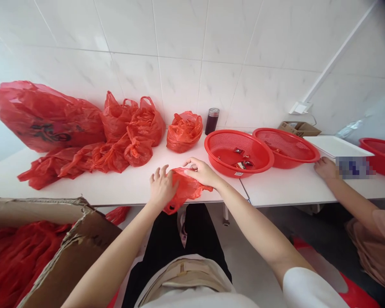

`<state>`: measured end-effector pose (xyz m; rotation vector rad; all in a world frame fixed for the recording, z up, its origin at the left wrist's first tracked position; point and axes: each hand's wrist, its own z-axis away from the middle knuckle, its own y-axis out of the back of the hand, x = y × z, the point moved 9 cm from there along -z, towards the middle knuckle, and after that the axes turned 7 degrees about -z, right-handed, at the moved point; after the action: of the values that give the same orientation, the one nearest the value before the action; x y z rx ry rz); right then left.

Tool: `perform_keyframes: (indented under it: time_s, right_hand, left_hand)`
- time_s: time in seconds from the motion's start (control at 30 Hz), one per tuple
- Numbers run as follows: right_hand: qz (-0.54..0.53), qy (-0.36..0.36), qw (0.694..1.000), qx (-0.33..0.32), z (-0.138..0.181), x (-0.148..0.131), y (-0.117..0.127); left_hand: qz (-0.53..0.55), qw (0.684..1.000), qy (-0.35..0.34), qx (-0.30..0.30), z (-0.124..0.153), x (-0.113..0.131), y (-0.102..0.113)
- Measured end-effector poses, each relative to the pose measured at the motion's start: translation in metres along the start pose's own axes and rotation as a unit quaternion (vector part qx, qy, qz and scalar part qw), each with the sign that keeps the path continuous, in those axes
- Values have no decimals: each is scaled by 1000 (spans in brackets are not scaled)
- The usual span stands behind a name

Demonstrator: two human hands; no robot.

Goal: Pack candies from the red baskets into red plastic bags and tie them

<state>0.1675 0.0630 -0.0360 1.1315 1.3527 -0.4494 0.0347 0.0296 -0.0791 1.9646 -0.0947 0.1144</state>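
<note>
At left, box (pixel 83 261); beyond it, full bags (pixel 80 124) on table (pixel 122 188). Next, left hand (pixel 162 188), fingers spread, against bag (pixel 186 188) at table's front edge; then right hand (pixel 203 172), pinching bag's top between thumb and forefinger. Farther right, flask (pixel 211 124), two baskets (pixel 223 166) side by side, co-worker's hand (pixel 325 168) by tray (pixel 335 146).

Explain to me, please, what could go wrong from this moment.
The bag might slip down: its lower end hangs past the edge of the table, and the left hand is spread. It looks thin, so it could tear if pulled hard. The right forearm passes near the closest basket and might bump it.
</note>
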Motion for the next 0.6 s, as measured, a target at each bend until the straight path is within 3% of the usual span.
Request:
perform_keyframes:
  time_s: [0.1,0.17,0.3,0.37,0.47,0.53,0.6]
  right_hand:
    - [30,35,994,-95,9,-13,-8]
    - [112,18,982,-151,17,-11,-13]
    - [299,-75,939,-155,30,10,7]
    - [324,-99,927,-160,35,15,27]
    - [261,-74,948,-166,31,14,70]
    - [209,-71,969,-113,19,18,115]
    - [232,-125,964,-38,8,37,163]
  left_hand:
    - [-2,999,39,-18,-20,-35,1]
    - [5,998,53,-40,-32,-59,5]
    - [28,996,46,-72,-38,-90,16]
    - [43,994,33,-96,-32,-96,18]
    - [142,978,2,-153,-16,-89,18]
    - [233,954,-7,-189,-8,-81,21]
    - [306,925,2,-225,-5,-72,25]
